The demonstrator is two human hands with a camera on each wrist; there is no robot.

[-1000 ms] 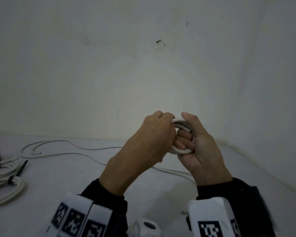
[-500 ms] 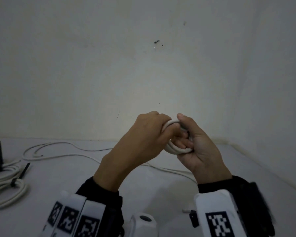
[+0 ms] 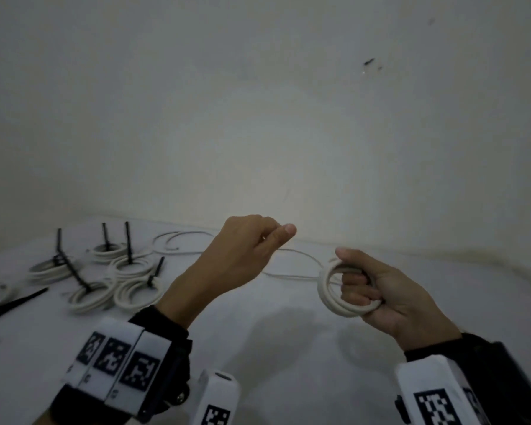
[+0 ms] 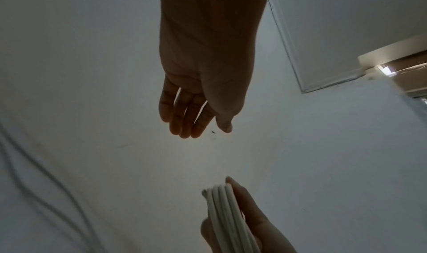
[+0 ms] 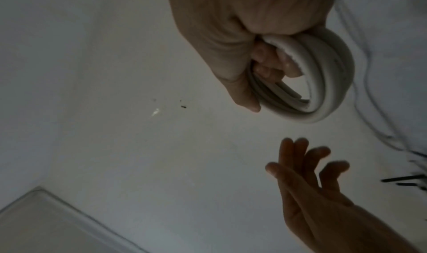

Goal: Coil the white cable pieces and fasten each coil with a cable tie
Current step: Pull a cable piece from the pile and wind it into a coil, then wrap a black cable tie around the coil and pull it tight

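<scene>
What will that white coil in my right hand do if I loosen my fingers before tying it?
The white coil probably springs open: only the right hand holds its loops, no tie yet. It looks stiffish, keeping round loops, and seems light.

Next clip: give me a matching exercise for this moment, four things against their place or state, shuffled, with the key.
Things:
1. left hand
2. right hand
3. new coil
4. tied coils

States:
A. lying on the table at far left, black ties sticking up
B. gripped through its middle, no tie on it
C. open, holding nothing
D. curled round white cable loops

Pairs: 1-C, 2-D, 3-B, 4-A
</scene>
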